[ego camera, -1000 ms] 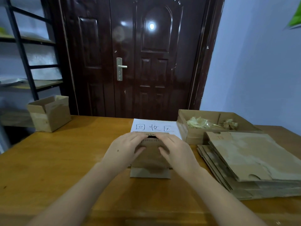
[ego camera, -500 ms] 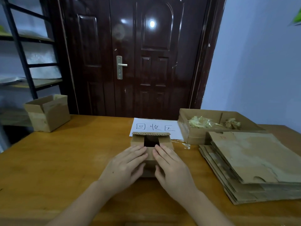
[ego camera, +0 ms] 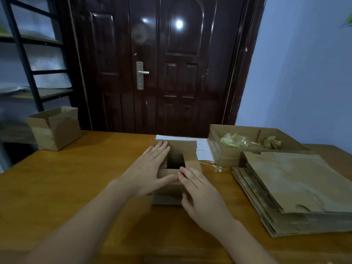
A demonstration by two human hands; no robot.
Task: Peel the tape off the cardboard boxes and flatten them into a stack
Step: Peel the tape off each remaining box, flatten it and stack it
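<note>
An open cardboard box (ego camera: pixel 55 127) sits at the wooden table's (ego camera: pixel 76 187) far left; mid-table, the left hand (ego camera: pixel 147 171) lies flat, fingers spread, on a small box (ego camera: pixel 177 168), the right hand (ego camera: pixel 202 197) open against its near flap; flattened boxes (ego camera: pixel 297 189) are stacked rightward

Three boxes (ego camera: pixel 176 168) (perhaps), two hands (ego camera: pixel 146 176)

Dark double door (ego camera: pixel 162 69) behind wood table (ego camera: pixel 76 178), light glare on it; blue wall (ego camera: pixel 301 73) right, metal shelf (ego camera: pixel 34 63) left.
</note>
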